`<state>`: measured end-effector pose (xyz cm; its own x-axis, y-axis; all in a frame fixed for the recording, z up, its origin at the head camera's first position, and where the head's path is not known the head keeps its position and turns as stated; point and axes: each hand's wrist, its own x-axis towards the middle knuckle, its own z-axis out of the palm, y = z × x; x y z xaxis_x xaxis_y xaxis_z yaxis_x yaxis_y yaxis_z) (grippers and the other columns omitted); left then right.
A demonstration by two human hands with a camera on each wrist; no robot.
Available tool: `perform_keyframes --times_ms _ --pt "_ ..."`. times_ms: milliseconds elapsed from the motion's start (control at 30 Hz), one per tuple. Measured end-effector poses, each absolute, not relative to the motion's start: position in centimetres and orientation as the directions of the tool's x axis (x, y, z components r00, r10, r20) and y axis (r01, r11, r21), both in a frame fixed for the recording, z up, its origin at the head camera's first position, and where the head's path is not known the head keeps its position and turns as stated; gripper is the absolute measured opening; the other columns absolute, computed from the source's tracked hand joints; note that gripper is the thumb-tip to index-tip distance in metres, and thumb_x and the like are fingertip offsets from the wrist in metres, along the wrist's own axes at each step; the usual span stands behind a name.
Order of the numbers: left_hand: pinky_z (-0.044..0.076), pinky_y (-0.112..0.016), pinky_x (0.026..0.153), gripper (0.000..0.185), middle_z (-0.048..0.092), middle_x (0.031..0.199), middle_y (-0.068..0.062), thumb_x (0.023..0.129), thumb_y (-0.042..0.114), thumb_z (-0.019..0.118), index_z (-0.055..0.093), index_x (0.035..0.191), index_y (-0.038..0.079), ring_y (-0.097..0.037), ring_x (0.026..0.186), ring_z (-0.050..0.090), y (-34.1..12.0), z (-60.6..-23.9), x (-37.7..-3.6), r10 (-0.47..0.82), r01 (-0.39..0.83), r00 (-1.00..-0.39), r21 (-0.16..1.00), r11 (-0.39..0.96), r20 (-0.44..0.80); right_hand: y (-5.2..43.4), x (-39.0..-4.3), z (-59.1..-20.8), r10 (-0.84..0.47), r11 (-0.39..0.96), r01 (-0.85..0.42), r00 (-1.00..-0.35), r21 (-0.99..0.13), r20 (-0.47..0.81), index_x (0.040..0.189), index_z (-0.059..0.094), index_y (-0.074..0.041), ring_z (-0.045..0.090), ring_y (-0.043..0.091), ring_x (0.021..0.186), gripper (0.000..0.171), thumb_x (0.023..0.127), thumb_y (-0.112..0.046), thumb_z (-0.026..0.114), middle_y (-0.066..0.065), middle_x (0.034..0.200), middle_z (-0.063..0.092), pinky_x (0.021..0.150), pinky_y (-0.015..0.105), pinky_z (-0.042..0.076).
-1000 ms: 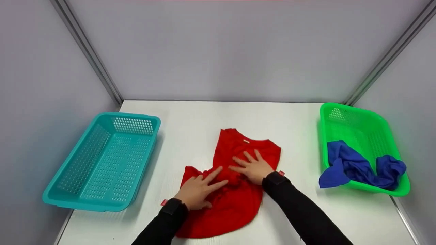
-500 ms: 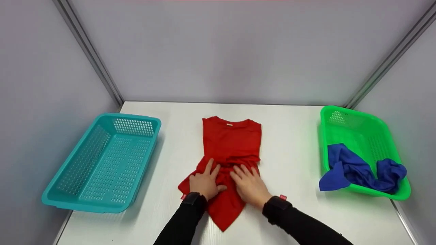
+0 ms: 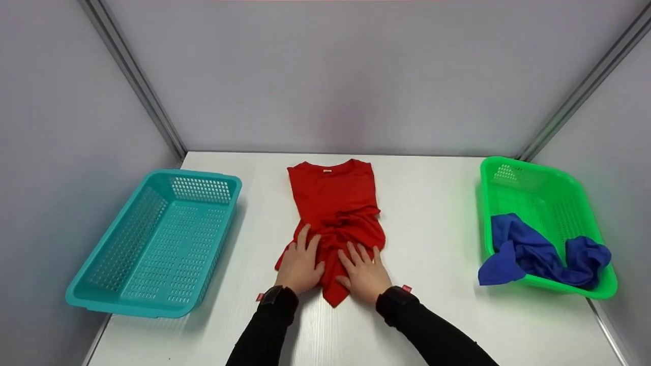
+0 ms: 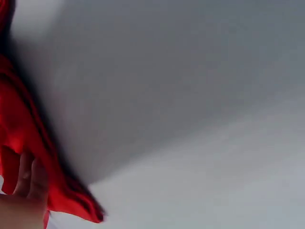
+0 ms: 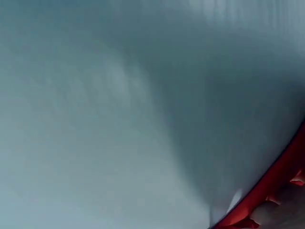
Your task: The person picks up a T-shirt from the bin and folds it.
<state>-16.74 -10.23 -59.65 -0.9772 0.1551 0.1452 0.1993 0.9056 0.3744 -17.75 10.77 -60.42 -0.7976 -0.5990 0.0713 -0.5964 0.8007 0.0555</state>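
Note:
A red shirt (image 3: 333, 190) lies on the white table, its neckline with a small label toward the back wall. The near half is bunched and wrinkled, and a pointed end sticks out toward the person. My left hand (image 3: 299, 267) rests on the left side of the bunched cloth with fingers spread. On the right side my right hand (image 3: 365, 274) lies on the cloth, fingers also spread. The left wrist view shows the shirt's layered edge (image 4: 57, 176) beside the fingers. Only a strip of red cloth (image 5: 267, 191) and some fingertips show in the right wrist view.
A teal basket (image 3: 152, 308) stands at the left of the white table (image 3: 432, 213). At the right is a green basket (image 3: 539, 178) with a blue cloth (image 3: 529, 249) in it, one corner hanging over the rim. Grey walls enclose the back and sides.
The shirt has turned so its neckline faces the back wall, and it has shifted away from the person and left. Its near part has drawn in narrower. Both hands moved with it.

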Motion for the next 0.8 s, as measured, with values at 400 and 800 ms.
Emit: perform_keyframes --times_ms 400,800 --pt "0.048 -0.044 0.085 0.043 0.054 0.114 -0.011 0.088 0.031 0.072 0.062 0.12 0.005 -0.029 0.1 0.052 -13.6 -60.4 -11.5 0.319 0.345 -0.936 0.196 0.918 0.152 11.6 -18.4 -60.1 -0.639 0.769 -0.603 -0.739 0.215 0.214 0.133 0.059 -0.018 0.051 0.041 0.125 0.036 0.098 -0.011 0.061 0.017 0.129 0.055 0.1 0.06 0.041" --pt "0.049 -0.023 0.058 0.016 0.054 0.089 -0.004 0.09 0.001 0.073 0.062 0.097 0.01 -0.018 0.08 0.048 -13.8 -58.7 -8.4 0.589 0.594 -0.799 0.0 0.805 0.124 15.7 -13.9 -60.5 -0.833 0.551 -0.826 -0.536 0.121 0.137 0.126 0.059 -0.016 0.058 0.04 0.124 0.049 0.093 -0.05 0.069 0.013 0.121 0.056 0.102 0.057 0.048"
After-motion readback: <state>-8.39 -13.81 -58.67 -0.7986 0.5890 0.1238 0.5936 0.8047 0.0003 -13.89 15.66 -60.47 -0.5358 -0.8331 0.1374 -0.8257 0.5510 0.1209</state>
